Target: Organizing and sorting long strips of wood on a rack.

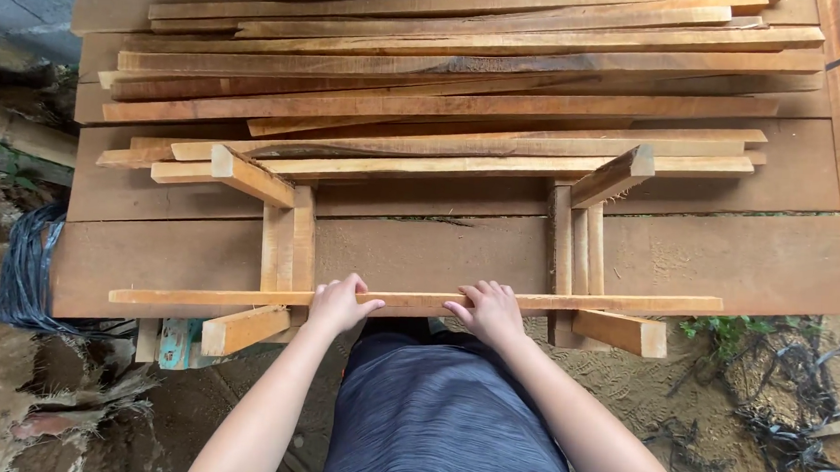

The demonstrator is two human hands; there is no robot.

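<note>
The thin wooden slat (417, 301) lies crosswise low in the frame over two upright wooden frames (287, 248) on the table (744, 263), my left hand (337, 303) and right hand (491, 312) clamped on its middle, aligning it; next, I judge, squaring its ends.

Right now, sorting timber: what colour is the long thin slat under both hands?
Pale orange-tan long thin wooden slat, head view.

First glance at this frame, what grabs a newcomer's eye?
The two bare hands at bottom centre: the left hand and right hand both rest on a long thin wooden slat laid across two small wooden frames. Behind it, a heap of rough wooden strips fills the top of the plank table. A bundle of dark cord hangs at the left edge.
</note>
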